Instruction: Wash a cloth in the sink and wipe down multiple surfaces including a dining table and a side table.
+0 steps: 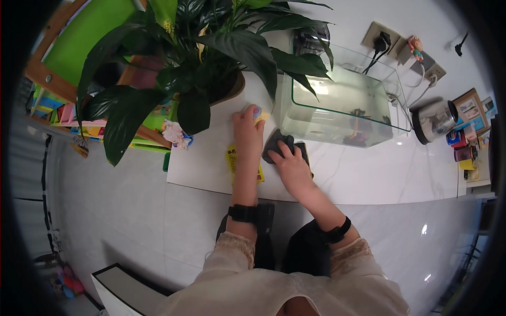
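Note:
My left hand [249,124] grips a small pale-yellow object [261,114] with a round blue and purple patch, close to the plant pot. What the object is, I cannot tell. Under my left forearm lies a yellow packet [231,158] bearing dark writing, partly covered by the arm. My right hand [291,168] rests its fingers on a bunched dark grey cloth [276,142] on the white marble-patterned tabletop [367,170]. Beside that cloth, a flat dark item [303,152] with a yellowish edge is mostly hidden by the hand.
A glass fish tank [328,122] with water stands beyond my right hand. The potted plant [221,79] spreads broad leaves over the left side. A small figurine [176,133] sits at the left edge. Farther right are a dark-based glass jar [435,120] and wall sockets [381,37] with cords.

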A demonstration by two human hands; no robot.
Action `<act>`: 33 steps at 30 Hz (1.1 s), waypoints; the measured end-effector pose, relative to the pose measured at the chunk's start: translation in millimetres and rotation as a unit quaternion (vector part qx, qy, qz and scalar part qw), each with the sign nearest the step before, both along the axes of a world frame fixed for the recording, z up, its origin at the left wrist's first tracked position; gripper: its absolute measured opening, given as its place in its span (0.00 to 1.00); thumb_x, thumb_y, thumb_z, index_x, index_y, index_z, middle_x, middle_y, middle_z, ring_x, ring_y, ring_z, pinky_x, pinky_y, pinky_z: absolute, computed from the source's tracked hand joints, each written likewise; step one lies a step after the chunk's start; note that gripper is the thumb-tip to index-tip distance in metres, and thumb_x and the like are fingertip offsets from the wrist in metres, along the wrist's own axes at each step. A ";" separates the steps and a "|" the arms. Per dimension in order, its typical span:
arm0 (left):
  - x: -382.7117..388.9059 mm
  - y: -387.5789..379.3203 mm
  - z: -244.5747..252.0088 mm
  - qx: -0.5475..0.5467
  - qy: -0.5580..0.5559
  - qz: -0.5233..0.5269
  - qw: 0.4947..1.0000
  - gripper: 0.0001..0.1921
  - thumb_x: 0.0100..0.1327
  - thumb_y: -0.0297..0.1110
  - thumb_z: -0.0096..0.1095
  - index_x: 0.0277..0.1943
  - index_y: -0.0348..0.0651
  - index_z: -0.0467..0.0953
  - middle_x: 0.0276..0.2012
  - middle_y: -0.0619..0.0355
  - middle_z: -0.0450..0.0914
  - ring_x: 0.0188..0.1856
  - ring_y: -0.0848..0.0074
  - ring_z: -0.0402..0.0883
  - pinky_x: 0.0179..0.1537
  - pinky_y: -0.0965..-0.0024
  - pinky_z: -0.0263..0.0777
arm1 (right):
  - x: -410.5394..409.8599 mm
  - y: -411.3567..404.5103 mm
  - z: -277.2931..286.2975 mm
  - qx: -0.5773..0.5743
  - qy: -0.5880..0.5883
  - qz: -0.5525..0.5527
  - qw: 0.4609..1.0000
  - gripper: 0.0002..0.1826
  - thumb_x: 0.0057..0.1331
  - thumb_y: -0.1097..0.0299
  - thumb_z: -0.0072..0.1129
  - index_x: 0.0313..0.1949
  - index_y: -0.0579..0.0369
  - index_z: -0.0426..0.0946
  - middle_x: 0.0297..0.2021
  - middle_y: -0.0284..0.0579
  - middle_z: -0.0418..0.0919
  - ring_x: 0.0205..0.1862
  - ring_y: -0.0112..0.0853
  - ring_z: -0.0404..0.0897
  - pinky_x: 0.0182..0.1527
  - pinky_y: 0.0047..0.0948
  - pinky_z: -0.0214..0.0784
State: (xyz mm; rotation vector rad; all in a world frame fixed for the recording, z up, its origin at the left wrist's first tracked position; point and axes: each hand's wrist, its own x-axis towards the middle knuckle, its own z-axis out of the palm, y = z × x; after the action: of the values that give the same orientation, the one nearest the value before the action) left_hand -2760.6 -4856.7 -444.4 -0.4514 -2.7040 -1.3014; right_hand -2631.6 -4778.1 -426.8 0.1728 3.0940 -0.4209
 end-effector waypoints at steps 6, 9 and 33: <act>-0.3 9.7 -13.2 0.031 0.065 0.030 0.997 0.25 0.53 0.26 0.66 0.54 0.42 0.68 0.45 0.48 0.68 0.42 0.61 0.76 0.41 0.65 0.73 | 0.8 0.6 0.3 -0.001 0.013 0.001 1.000 0.22 0.58 0.75 0.50 0.53 0.41 0.72 0.59 0.43 0.62 0.55 0.51 0.65 0.54 0.40 0.66; 2.8 4.9 -11.2 0.038 0.045 0.037 0.998 0.28 0.52 0.26 0.67 0.56 0.41 0.66 0.45 0.48 0.69 0.41 0.62 0.76 0.40 0.67 0.74 | -0.6 0.8 -0.6 -0.005 0.014 0.002 1.000 0.22 0.58 0.75 0.49 0.52 0.41 0.73 0.59 0.43 0.62 0.55 0.50 0.65 0.54 0.40 0.66; 51.8 -121.0 10.0 0.013 -0.162 0.027 0.986 0.17 0.55 0.27 0.62 0.47 0.33 0.71 0.35 0.54 0.80 0.38 0.73 0.79 0.41 0.71 0.72 | -9.3 0.2 -36.9 -0.228 0.244 -0.030 0.942 0.24 0.50 0.76 0.51 0.48 0.45 0.76 0.54 0.42 0.70 0.56 0.49 0.65 0.64 0.52 0.45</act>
State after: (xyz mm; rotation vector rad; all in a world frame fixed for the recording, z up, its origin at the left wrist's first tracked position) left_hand -2708.8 -4977.7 -434.4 -0.1732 -2.9276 -1.5099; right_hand -2640.9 -4777.9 -463.6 0.1735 3.3295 -1.3522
